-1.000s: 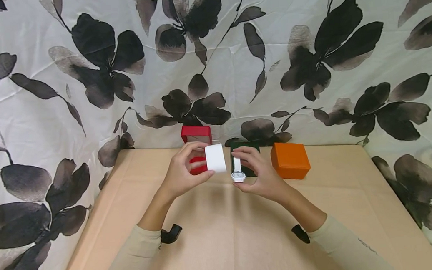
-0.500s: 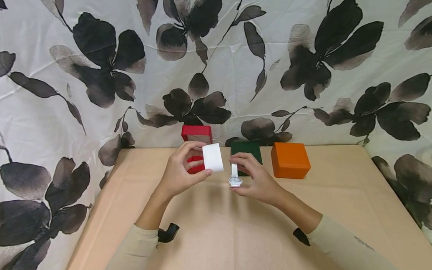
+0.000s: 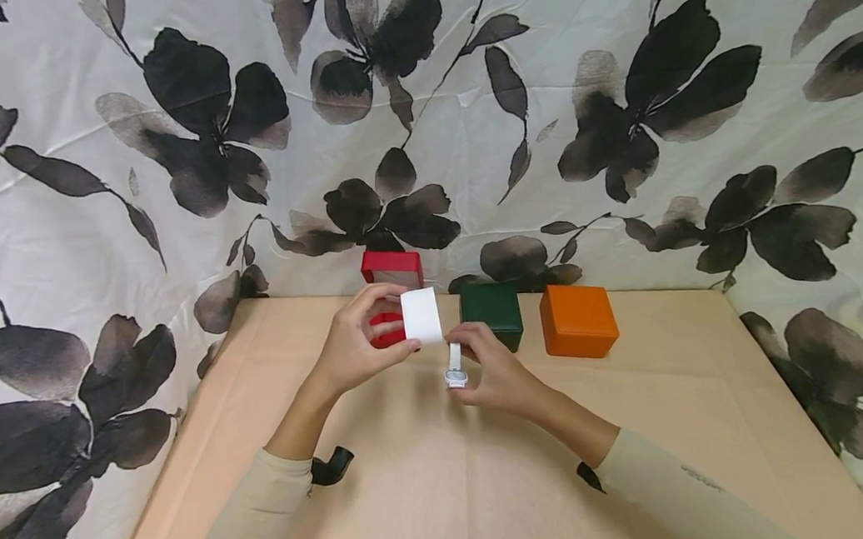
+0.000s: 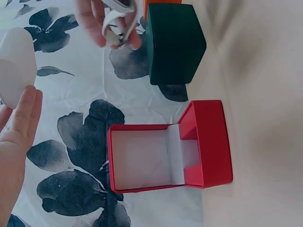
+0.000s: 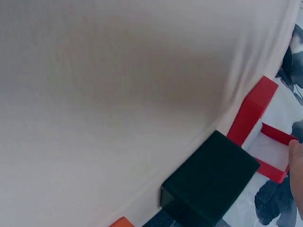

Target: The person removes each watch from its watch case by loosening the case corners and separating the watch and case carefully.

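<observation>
My left hand [image 3: 361, 341] grips a white watch cushion [image 3: 421, 316], fingers behind it and thumb at its lower edge; its rounded end shows in the left wrist view. Just to the right, my right hand [image 3: 494, 369] pinches a white wristwatch [image 3: 456, 375] between thumb and fingers, the dial low and the strap upward. In the left wrist view the watch's strap [image 4: 113, 33] forms a loop. Behind my left hand stands an open red watch box [image 4: 215, 142] with a pale lining, partly hidden in the head view.
A closed green box [image 3: 490, 311] stands behind my right hand, with an orange box [image 3: 580, 322] to its right. All are near the back edge of the cloth-covered table [image 3: 673, 386]. A floral-printed curtain [image 3: 467, 133] hangs behind.
My right hand has moved left and toward me with the watch, uncovering the green box. My left hand has shifted slightly left with the cushion.
</observation>
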Demonstrator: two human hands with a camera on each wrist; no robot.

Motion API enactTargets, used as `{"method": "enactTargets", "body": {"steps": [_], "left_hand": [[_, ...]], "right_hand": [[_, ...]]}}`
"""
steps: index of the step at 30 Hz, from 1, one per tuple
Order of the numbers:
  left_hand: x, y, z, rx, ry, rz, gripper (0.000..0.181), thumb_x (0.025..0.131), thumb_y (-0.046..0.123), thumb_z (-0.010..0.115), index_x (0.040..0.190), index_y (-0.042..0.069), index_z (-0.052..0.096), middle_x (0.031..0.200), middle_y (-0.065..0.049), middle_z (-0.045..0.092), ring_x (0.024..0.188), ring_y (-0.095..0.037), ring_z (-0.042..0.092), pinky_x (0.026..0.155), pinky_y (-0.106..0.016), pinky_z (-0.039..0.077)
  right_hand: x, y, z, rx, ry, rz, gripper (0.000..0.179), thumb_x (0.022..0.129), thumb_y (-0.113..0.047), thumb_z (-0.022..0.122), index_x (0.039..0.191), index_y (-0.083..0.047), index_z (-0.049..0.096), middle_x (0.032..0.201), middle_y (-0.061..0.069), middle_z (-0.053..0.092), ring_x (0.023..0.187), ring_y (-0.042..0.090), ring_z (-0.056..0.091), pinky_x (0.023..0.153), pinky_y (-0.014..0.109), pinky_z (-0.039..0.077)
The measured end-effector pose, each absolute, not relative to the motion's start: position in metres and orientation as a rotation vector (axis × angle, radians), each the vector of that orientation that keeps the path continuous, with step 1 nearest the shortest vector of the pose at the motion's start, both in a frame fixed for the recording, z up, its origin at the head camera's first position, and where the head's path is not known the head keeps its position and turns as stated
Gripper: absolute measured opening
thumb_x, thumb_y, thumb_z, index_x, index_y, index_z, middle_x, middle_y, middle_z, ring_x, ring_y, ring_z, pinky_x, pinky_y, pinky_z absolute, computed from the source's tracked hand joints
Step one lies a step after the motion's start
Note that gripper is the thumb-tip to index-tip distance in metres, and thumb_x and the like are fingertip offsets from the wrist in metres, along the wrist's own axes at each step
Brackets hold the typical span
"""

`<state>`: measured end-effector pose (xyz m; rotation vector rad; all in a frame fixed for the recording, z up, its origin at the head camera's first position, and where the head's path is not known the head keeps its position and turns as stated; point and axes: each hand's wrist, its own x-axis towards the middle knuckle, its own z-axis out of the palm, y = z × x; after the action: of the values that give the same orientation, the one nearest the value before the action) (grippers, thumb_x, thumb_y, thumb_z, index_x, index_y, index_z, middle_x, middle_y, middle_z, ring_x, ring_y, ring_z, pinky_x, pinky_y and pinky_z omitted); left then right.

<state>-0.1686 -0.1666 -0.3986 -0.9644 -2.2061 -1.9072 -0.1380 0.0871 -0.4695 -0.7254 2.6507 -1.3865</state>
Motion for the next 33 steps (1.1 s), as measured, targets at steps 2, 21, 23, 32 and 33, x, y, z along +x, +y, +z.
{"method": "enactTargets", "body": {"steps": [2, 21, 23, 32, 33], "left_hand": [[-0.169, -0.167, -0.400, -0.964, -2.222, -1.892, 0.065, 0.075, -0.004, 0.087, 0.133, -0.001, 0.056, 0.128, -0.015, 0.058, 0.112, -0.036, 0.065, 0.091, -0.037, 0.061], [-0.172, -0.180, -0.404, -0.916, -2.413, -1.800, 0.064, 0.079, 0.004, 0.087, 0.134, 0.003, 0.056, 0.131, -0.011, 0.059, 0.115, -0.034, 0.065, 0.092, -0.049, 0.060], [-0.173, -0.181, -0.404, -0.915, -2.427, -1.795, 0.064, 0.078, 0.005, 0.088, 0.134, 0.003, 0.056, 0.131, -0.012, 0.058, 0.115, -0.035, 0.066, 0.092, -0.045, 0.060], [-0.175, -0.184, -0.407, -0.874, -2.456, -1.793, 0.064, 0.078, 0.004, 0.088, 0.134, 0.004, 0.057, 0.132, -0.012, 0.059, 0.111, -0.037, 0.069, 0.089, -0.040, 0.061], [-0.176, -0.184, -0.407, -0.871, -2.453, -1.798, 0.064, 0.078, 0.003, 0.088, 0.133, 0.004, 0.057, 0.132, -0.012, 0.059, 0.111, -0.037, 0.069, 0.089, -0.041, 0.061]], "right_hand": [[-0.138, 0.085, -0.475, -0.720, 2.649, -1.367, 0.076, 0.074, -0.002, 0.090, 0.137, -0.001, 0.049, 0.143, 0.014, 0.043, 0.128, 0.029, 0.055, 0.108, 0.045, 0.048], [-0.147, 0.069, -0.505, -0.717, 2.656, -1.091, 0.077, 0.077, -0.020, 0.092, 0.139, -0.001, 0.050, 0.139, 0.010, 0.044, 0.120, 0.026, 0.054, 0.109, 0.042, 0.052], [-0.149, 0.067, -0.507, -0.732, 2.651, -1.074, 0.077, 0.077, -0.021, 0.092, 0.139, -0.001, 0.050, 0.140, 0.009, 0.044, 0.120, 0.025, 0.053, 0.110, 0.042, 0.052], [-0.154, 0.064, -0.511, -0.750, 2.698, -0.992, 0.075, 0.077, -0.024, 0.092, 0.137, -0.001, 0.052, 0.137, 0.009, 0.048, 0.121, 0.023, 0.050, 0.109, 0.040, 0.052], [-0.155, 0.064, -0.512, -0.752, 2.698, -0.992, 0.075, 0.077, -0.024, 0.092, 0.136, -0.001, 0.052, 0.137, 0.010, 0.048, 0.120, 0.023, 0.050, 0.109, 0.040, 0.052]]}}
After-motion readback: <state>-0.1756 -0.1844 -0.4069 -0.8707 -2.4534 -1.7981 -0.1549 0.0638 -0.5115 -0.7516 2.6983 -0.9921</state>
